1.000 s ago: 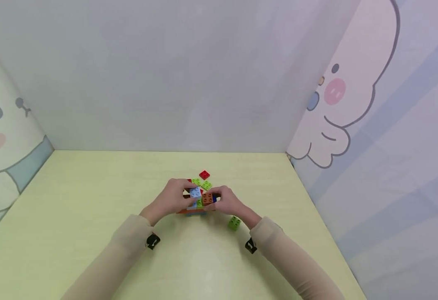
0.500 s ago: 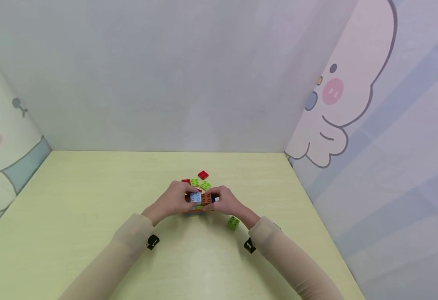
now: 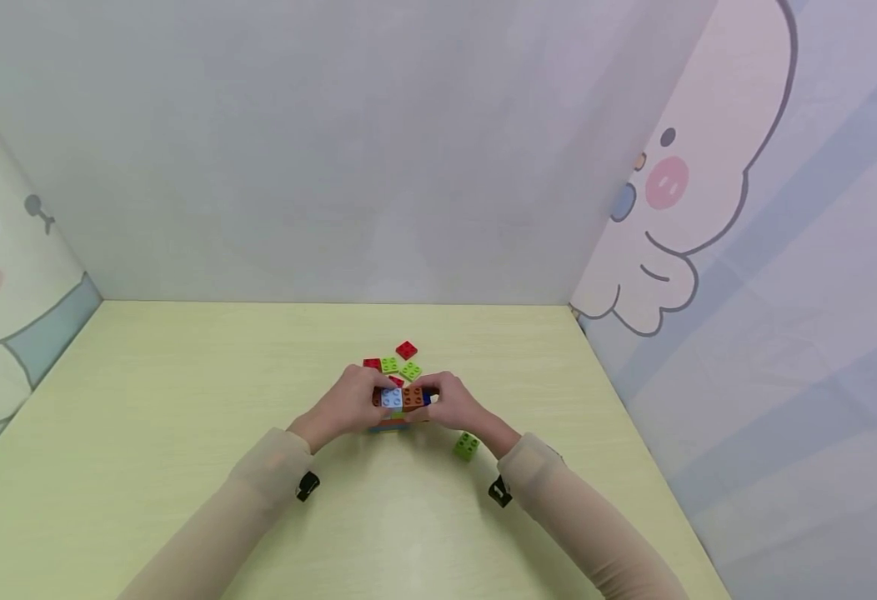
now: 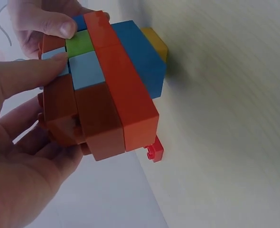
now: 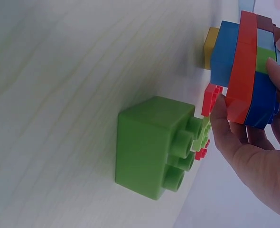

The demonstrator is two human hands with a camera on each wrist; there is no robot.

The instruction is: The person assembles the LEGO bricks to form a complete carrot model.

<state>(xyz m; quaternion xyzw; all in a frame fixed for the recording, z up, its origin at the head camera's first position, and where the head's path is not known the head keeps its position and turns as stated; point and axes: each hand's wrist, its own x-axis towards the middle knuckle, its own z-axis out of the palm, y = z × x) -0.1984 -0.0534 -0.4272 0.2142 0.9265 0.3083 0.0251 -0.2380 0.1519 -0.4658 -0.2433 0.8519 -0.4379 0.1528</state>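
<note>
A stack of toy building blocks stands on the table between both hands, with an orange-red layer over a blue block and a yellow block. My left hand pinches a light blue block at the top, its thumb on the near side. From the right, my right hand holds a brown block on the same top row, right beside the light blue one. Brown, light blue, green and dark blue blocks form the row beneath. Fingers hide part of the far side.
A loose green block sits by the right wrist. Behind the stack lie flat red and lime green pieces. Walls enclose the table at the back and sides.
My left hand has brought the light blue block down from a tilted position, level and flush with the brown one. The right hand keeps its place on the brown block.
</note>
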